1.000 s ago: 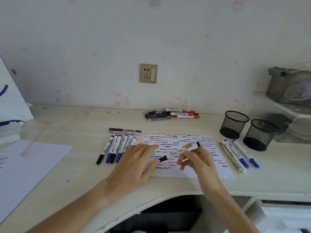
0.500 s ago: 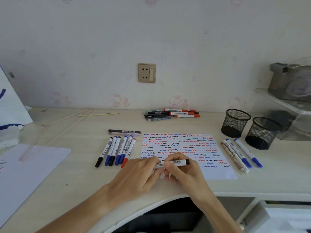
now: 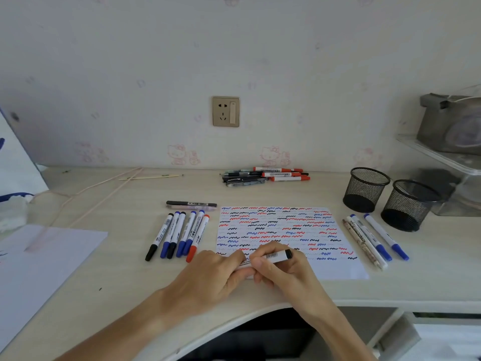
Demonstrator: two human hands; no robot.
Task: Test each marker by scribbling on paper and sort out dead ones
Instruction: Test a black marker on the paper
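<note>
A sheet of paper [image 3: 286, 225] covered with red, blue and black squiggles lies in the middle of the desk. Over its near left corner my right hand [image 3: 286, 277] grips a white marker with a black end [image 3: 277, 255], held almost level. My left hand [image 3: 216, 274] pinches the marker's left end between thumb and forefinger, which hides the tip and cap. Left of the paper lie several capped markers [image 3: 179, 234] in a row. Right of it lie three more pens [image 3: 374, 238].
Two black mesh cups [image 3: 365, 188] [image 3: 408, 204] stand at the right. A pile of red markers and pens [image 3: 265, 175] lies by the wall. A black marker [image 3: 191, 204] lies across above the row. A white sheet [image 3: 39, 256] covers the desk's left side.
My right hand lowered the marker from a tilted hold above the paper to level near the front edge. My left hand went from lying flat to pinching the marker's left end.
</note>
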